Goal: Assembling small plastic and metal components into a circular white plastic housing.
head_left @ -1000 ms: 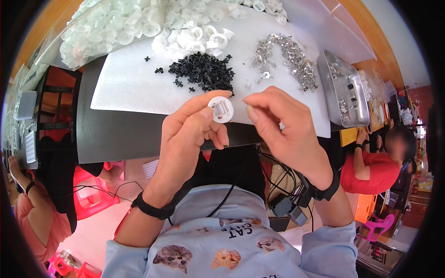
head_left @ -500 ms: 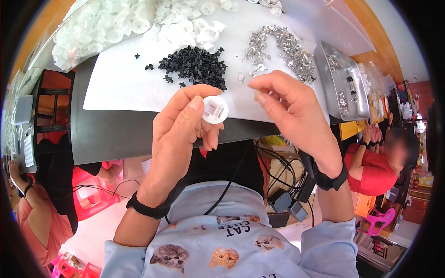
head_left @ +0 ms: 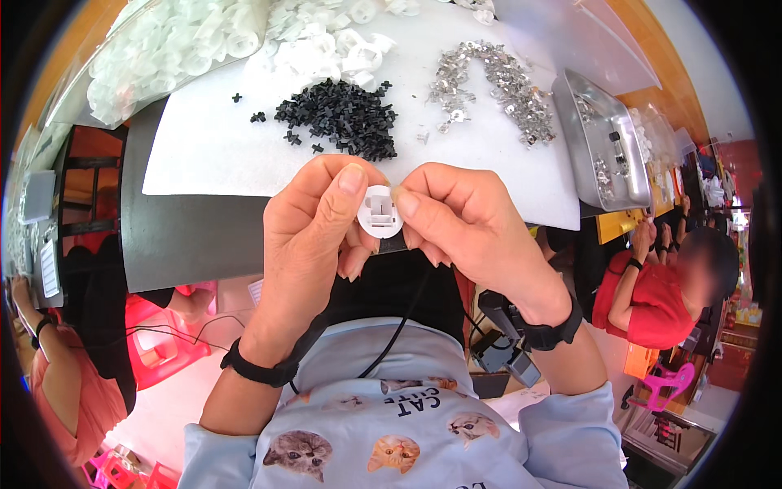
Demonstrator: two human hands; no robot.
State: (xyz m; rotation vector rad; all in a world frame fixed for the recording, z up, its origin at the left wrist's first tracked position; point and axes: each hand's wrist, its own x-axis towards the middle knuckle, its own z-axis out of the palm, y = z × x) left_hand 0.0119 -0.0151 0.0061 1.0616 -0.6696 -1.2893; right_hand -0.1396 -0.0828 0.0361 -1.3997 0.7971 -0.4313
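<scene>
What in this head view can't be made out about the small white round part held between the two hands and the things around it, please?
- White round part: its back and edges are covered by the left hand and right hand.
- Whatever the right fingertips pinch: too small to tell.
- Metal tray contents: small and bent by the fisheye rim.
- Bag of white pieces: cut off by the top edge.
</scene>
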